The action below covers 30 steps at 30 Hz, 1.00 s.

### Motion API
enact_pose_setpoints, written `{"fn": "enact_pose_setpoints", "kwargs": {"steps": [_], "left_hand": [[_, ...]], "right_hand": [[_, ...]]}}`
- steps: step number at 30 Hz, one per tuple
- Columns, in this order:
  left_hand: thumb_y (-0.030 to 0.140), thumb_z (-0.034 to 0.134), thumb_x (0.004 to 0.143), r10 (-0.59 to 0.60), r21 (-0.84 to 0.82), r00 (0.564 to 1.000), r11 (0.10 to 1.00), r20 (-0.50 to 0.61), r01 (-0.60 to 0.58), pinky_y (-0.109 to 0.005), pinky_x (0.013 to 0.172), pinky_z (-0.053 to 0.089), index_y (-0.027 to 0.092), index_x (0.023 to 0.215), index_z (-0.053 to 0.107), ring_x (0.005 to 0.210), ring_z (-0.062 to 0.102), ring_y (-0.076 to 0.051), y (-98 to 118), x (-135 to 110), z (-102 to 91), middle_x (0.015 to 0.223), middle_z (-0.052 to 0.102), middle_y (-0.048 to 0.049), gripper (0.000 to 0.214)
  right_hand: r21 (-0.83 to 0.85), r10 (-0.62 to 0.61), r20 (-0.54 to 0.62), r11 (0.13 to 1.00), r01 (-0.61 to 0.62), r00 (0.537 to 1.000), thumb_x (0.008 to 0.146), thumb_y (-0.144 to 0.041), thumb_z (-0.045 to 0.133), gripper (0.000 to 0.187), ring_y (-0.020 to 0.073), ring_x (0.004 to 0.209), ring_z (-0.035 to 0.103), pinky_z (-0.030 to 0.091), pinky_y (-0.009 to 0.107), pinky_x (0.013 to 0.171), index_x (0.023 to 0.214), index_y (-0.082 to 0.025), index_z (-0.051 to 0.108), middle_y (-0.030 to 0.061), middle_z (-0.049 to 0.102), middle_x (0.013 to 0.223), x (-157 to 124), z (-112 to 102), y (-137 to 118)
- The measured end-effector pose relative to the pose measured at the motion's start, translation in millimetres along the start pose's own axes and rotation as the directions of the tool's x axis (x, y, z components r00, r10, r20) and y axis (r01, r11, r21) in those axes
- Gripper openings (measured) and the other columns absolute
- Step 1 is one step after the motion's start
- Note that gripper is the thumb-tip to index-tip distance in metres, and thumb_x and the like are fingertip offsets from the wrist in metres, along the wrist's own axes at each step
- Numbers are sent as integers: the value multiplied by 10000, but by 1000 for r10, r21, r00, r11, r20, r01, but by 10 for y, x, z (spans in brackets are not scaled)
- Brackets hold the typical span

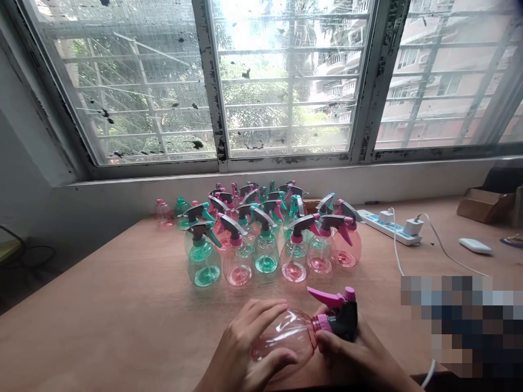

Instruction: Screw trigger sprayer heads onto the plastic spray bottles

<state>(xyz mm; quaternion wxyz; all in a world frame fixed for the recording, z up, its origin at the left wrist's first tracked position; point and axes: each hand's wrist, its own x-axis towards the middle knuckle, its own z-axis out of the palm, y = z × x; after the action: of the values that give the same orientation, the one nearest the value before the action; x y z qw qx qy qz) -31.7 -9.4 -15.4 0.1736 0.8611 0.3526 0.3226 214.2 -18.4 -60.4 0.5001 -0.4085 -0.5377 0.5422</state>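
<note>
Near the table's front edge, a clear pink spray bottle [291, 335] lies on its side between my hands. My left hand [249, 340] wraps round the bottle's rounded body, thumb below and fingers over the top. At the neck, my right hand [347, 348] grips the pink collar and the black spray head [346, 320], which carries a pink trigger pointing up and to the left. Whether the collar is fully seated cannot be made out. Beyond my hands stand several upright spray bottles, among them a green one [204, 264] and a pink one [238, 264].
Two bottles without spray heads, pink [164, 212] and green [181, 209], stand at the back left. On the right are a power strip [390, 227] with plugged-in chargers and cables, a white mouse [474, 246] and a cardboard box [488, 204]. A window spans the back. Pixelation covers the lower right.
</note>
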Motion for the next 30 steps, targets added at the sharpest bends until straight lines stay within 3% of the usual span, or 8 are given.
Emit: {"fn": "enact_pose_setpoints", "kwargs": {"steps": [2,4,8,13,22,26,28,30], "left_hand": [[526,660,946,-5,25,1000,1000,-7,5,-394,951,606,264,1357,634,1109,708,-284,43,1,-7,1244,739,-77,488],[421,710,931,-49,55,999,997,4,49,-398,954,598,290,1301,665,1094,712,-279,107,9,-9,1222,744,-54,395],[211,790,823,-111,37,994,993,-12,112,-368,1086,512,285,1197,693,1265,638,-273,210,35,-9,1389,678,-25,394],[245,742,871,-123,-64,991,990,59,126,-297,980,569,236,1184,690,1151,713,-240,243,71,-31,1226,763,-39,318],[268,724,910,-104,-46,994,993,22,105,-282,1018,543,236,1229,687,1181,694,-238,221,31,6,1255,754,-43,323],[440,703,932,-65,-63,998,996,26,66,-350,1120,473,287,1323,645,1333,591,-299,88,-23,25,1467,618,-66,424],[633,675,883,-127,-143,990,983,-60,118,-432,1184,406,314,1456,521,1456,449,-366,6,-86,63,1608,449,-90,674],[772,644,802,-265,-305,958,926,-112,221,-497,1188,391,314,1575,314,1482,398,-409,-71,-165,114,1632,393,-131,957]], "right_hand": [[20,16,-7,1000,-16,1000,767,-520,837,390,161,576,579,448,294,595,866,-188,657,-23,659,632,-5,-2,15],[41,34,-3,999,-33,999,757,-514,847,400,165,572,596,470,296,590,884,-189,651,-14,686,641,-11,0,16],[48,22,-9,999,-22,1000,735,-444,881,385,162,583,613,491,296,603,913,-201,641,-24,704,669,-17,14,-19],[49,41,31,998,-42,999,740,-446,874,375,163,571,616,486,301,600,895,-191,647,-27,696,625,-19,16,-60],[41,53,39,998,-55,998,770,-484,847,377,170,562,611,461,307,599,895,-191,645,-22,692,598,-18,-17,8],[9,18,84,1000,-19,996,822,-514,793,365,169,596,580,426,316,631,792,-184,640,-14,656,599,-2,-42,47],[3,-2,88,1000,2,996,842,-522,770,366,172,604,576,416,322,637,826,-182,636,-15,646,619,7,-57,67],[-3,-22,67,1000,22,998,863,-526,749,367,179,616,583,419,329,649,903,-178,637,-17,644,627,15,-69,83]]}}
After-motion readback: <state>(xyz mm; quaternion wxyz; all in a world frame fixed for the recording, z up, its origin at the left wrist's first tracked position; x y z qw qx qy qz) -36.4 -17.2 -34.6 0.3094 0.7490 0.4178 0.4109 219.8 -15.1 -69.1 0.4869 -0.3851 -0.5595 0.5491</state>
